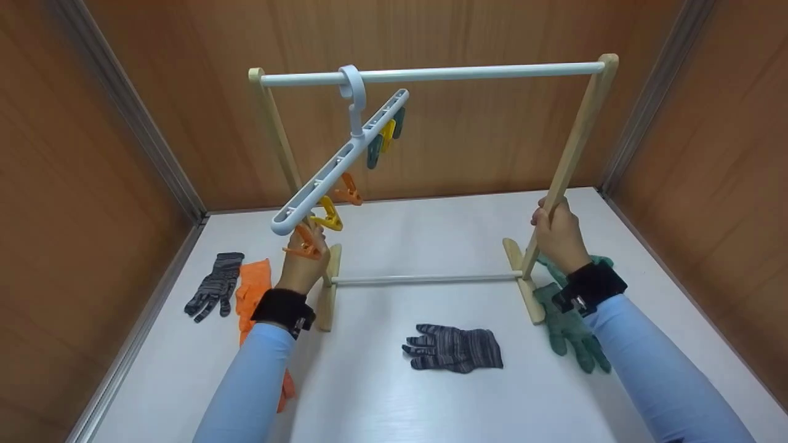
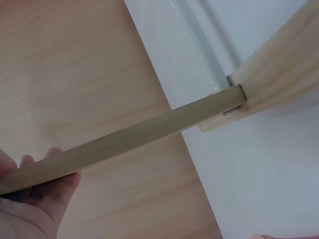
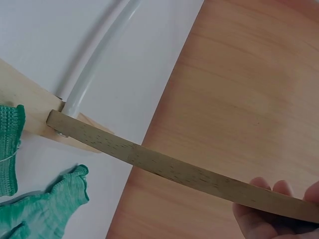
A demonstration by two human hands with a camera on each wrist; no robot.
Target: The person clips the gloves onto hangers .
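Note:
A wooden drying rack stands on the white table [image 1: 394, 240], with a white top bar [image 1: 468, 72] and a thin lower bar [image 1: 425, 280]. My left hand [image 1: 301, 261] grips the rack's left post [image 1: 274, 132] low down, fingers curled round it [image 2: 30, 199]. My right hand [image 1: 557, 234] grips the right post [image 1: 575, 141] the same way [image 3: 271, 209]. A pale clip hanger [image 1: 345, 163] hangs tilted from the top bar, carrying orange, yellow and teal clips. One orange clip [image 1: 303, 246] dangles just above my left hand.
A dark striped glove [image 1: 215, 284] and an orange glove [image 1: 255, 286] lie at the left. Another striped glove [image 1: 455, 349] lies in front of the rack. A green glove [image 1: 572, 326] lies by the right foot [image 3: 45, 214]. Wooden walls enclose three sides.

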